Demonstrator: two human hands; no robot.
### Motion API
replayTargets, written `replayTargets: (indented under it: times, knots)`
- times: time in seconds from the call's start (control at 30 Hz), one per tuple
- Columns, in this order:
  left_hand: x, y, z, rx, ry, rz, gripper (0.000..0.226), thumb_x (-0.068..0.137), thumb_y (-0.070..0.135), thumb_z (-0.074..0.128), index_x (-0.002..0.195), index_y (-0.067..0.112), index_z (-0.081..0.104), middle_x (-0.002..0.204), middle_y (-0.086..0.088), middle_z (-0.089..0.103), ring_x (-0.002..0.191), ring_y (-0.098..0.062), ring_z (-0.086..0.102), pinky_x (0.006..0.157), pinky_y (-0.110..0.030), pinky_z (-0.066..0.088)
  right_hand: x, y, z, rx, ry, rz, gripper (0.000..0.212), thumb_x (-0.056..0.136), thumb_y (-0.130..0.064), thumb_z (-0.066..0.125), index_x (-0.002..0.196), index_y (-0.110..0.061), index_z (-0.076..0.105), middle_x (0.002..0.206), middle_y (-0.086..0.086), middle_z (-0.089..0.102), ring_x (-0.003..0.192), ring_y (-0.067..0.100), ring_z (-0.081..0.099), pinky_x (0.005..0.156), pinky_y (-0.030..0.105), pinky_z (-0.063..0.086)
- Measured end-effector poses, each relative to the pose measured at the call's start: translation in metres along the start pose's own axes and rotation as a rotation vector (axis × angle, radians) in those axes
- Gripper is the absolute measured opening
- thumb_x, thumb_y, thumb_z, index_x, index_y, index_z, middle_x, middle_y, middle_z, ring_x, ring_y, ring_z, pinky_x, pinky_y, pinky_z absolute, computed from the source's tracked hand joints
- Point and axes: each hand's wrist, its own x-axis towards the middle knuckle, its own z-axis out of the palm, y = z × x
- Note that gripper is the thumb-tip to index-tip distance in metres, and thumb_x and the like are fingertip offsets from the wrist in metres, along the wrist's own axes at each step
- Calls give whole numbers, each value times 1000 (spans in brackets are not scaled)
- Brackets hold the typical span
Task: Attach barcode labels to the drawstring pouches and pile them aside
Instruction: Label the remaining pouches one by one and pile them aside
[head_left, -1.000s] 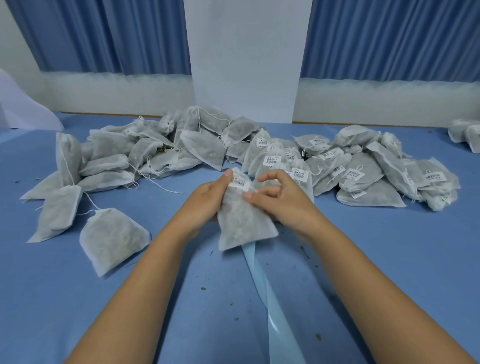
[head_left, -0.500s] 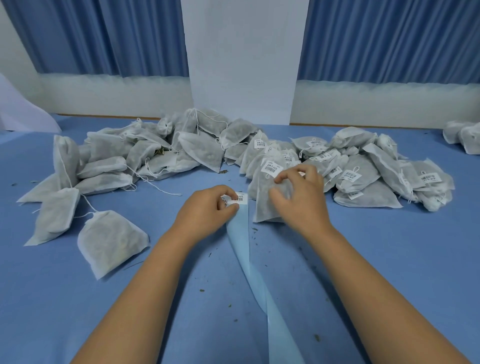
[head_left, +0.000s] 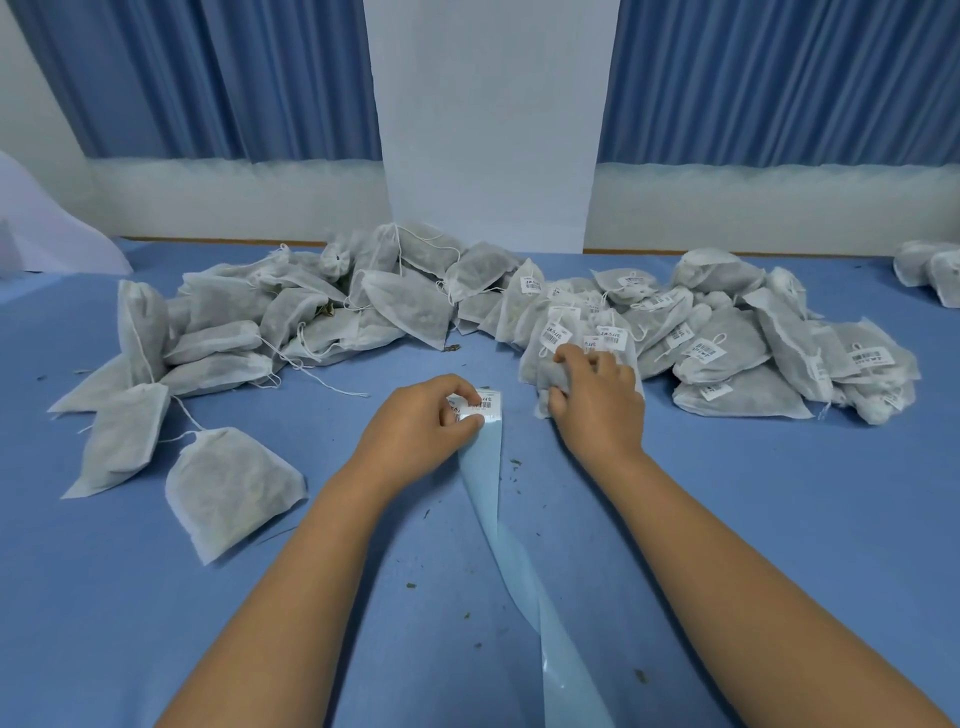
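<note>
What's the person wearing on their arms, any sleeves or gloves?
Nothing visible. The left forearm and right forearm are bare, with no sleeves in view. The left grip and right grip are ungloved; no rings, watch or bracelets show.

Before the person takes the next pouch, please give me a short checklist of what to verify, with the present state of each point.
1. Next barcode label in the left hand: ok, pinched at the end of the backing strip.
2. Label fully peeled off the strip: cannot tell.
3. Right hand free: not ok, it grips a labelled pouch at the edge of the labelled pile.
4. Unlabelled pouch ready: ok, one lies apart from its pile, beside the left arm.
</note>
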Motion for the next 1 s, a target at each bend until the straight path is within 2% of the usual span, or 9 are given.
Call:
replayTargets:
  times: [0.17, 0.3, 0.37, 0.47, 0.57, 0.67, 0.8, 0.9, 1.0]
  knots:
    - [0, 0, 1, -50, 45, 42, 10, 88, 31, 71, 84, 37, 63, 51, 16, 48, 51, -5, 45, 59, -30, 40, 9, 0, 5, -5, 41, 49, 40, 93, -22, 57, 133, -23, 51, 137, 11, 45, 121, 34, 43, 92, 46, 38]
    - [0, -2, -2, -107, 150, 79, 16, 90, 30, 68, 79, 40, 61, 50, 11, 48, 49, -5, 45, 54, -26, 37, 2, -1, -1, 92, 115, 6, 46, 86, -30, 65, 131, -27, 57, 146, 15, 35, 131, 36, 35, 102, 50, 34]
    - [1, -2, -3, -108, 183, 71, 18, 92, 30, 66, 79, 41, 59, 51, 9, 51, 49, -6, 46, 55, -29, 40, 0, -5, -5, 118, 184, -40, 46, 83, -32, 69, 128, -27, 61, 146, 15, 37, 133, 37, 33, 106, 52, 30]
    - [3, -2, -3, -83, 202, 33, 19, 94, 30, 63, 79, 40, 58, 55, 9, 54, 51, -6, 47, 56, -31, 41, 0, -19, -9, 137, 260, -160, 36, 80, -33, 72, 115, -24, 69, 136, 11, 49, 129, 35, 39, 108, 52, 27]
    - [5, -4, -5, -68, 224, -15, 20, 94, 30, 61, 78, 40, 56, 52, 15, 53, 52, -5, 47, 53, -27, 38, 1, -39, -11, 185, 296, -277, 15, 82, -26, 70, 93, -18, 76, 108, 5, 64, 114, 31, 51, 104, 42, 25]
    - [8, -9, -8, -67, 255, -70, 19, 94, 29, 60, 78, 37, 57, 48, 16, 51, 52, -4, 47, 48, -17, 33, 14, -69, -10, 157, 86, -286, 17, 88, -26, 61, 95, -19, 75, 101, 1, 66, 109, 27, 52, 101, 37, 25]
    - [12, -21, -15, -63, 286, -184, 11, 94, 28, 59, 83, 29, 60, 53, 8, 50, 54, -7, 48, 52, -23, 36, 53, -111, 6, 161, -204, -250, 21, 89, -21, 55, 97, -16, 73, 104, 3, 70, 106, 28, 57, 93, 38, 45]
    - [16, -31, -23, -58, 281, -268, 10, 94, 26, 56, 84, 26, 60, 59, 7, 55, 64, -15, 55, 55, -23, 38, 83, -133, 29, 155, -321, -214, 24, 88, -18, 59, 109, -11, 68, 113, 8, 68, 110, 29, 59, 92, 37, 49]
    - [20, -40, -29, -68, 290, -327, 12, 93, 23, 55, 83, 24, 61, 62, 7, 56, 71, -20, 58, 58, -27, 40, 105, -151, 53, 114, -345, -224, 43, 86, -24, 67, 122, -6, 55, 125, 13, 59, 118, 34, 54, 94, 38, 46]
